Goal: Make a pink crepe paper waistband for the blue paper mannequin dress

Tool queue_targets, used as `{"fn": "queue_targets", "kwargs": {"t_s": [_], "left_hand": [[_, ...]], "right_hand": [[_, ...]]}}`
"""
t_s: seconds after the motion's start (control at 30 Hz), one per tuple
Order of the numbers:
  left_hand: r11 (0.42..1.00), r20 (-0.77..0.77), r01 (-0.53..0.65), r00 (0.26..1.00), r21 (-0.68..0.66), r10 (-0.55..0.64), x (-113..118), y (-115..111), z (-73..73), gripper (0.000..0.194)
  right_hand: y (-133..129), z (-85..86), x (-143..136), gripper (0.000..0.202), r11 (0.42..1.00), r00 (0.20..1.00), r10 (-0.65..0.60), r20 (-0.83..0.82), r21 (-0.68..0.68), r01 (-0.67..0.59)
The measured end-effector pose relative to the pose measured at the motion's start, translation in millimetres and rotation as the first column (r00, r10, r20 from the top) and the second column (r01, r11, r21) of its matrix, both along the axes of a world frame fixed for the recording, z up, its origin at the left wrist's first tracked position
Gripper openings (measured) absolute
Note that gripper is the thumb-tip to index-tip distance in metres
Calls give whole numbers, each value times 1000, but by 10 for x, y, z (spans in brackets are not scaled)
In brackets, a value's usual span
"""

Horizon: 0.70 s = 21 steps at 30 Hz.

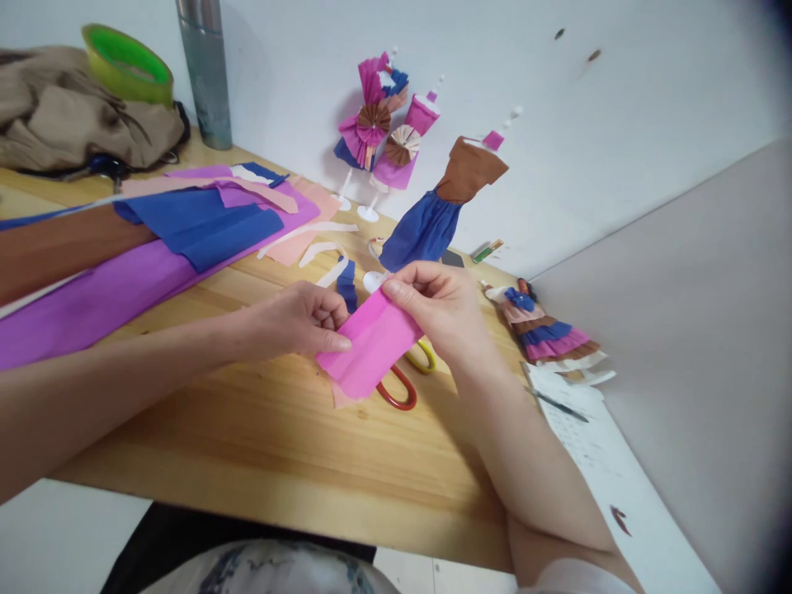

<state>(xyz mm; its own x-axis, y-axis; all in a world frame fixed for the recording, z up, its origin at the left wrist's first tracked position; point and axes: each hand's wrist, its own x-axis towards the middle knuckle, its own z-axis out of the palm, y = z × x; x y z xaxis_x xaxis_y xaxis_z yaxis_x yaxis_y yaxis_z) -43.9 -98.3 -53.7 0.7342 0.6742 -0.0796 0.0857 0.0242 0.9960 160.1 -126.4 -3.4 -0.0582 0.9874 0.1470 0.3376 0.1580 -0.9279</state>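
Observation:
Between my hands a pink piece of crepe paper [377, 345] is held up over the wooden table. My left hand [313, 318] pinches its left edge between thumb and fingers. The upper right corner is gripped by my right hand [436, 301]. Beneath the paper lie scissors with a red handle loop [405, 391] and a yellow handle loop [423, 357]; their blades are hidden. A peach scrap [341, 396] peeks out under the paper's lower edge. Just behind my hands stands a small dress form in a brown top [469, 172] and blue skirt [422, 228].
Blue [204, 223], brown and purple paper sheets cover the table's left side. Two decorated dress forms [402, 132] stand against the wall. A layered paper dress [550, 330] lies at right, near a white sheet with a pen [560, 404]. A bottle [207, 82] and green tape roll [127, 70] are at back left.

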Motion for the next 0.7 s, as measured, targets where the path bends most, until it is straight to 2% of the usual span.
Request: {"fn": "queue_targets", "kwargs": {"t_s": [0.07, 0.17, 0.23, 0.3, 0.47, 0.7], "left_hand": [[997, 12, 76, 997, 5, -76, -16, 6, 10, 27], [987, -6, 155, 988, 44, -155, -42, -7, 113, 33], [990, -12, 134, 991, 51, -133, -41, -25, 185, 30], [997, -1, 66, 998, 26, -66, -21, -41, 208, 22], [998, 24, -68, 997, 1, 68, 43, -58, 96, 27], [999, 32, -48, 998, 19, 47, 38, -74, 70, 23]], "right_hand": [[-8, 10, -6, 38, 1000, 1000, 23, -6, 4, -23], [-30, 29, -18, 36, 996, 996, 86, 27, 13, -86], [-48, 35, -32, 33, 992, 990, 125, 71, 10, -126], [-60, 24, -49, 31, 987, 980, 162, 115, -4, -163], [-31, -57, -69, 41, 966, 954, 258, 153, -51, -253], [-13, -76, -50, 48, 958, 945, 286, 157, -75, -277]]}}
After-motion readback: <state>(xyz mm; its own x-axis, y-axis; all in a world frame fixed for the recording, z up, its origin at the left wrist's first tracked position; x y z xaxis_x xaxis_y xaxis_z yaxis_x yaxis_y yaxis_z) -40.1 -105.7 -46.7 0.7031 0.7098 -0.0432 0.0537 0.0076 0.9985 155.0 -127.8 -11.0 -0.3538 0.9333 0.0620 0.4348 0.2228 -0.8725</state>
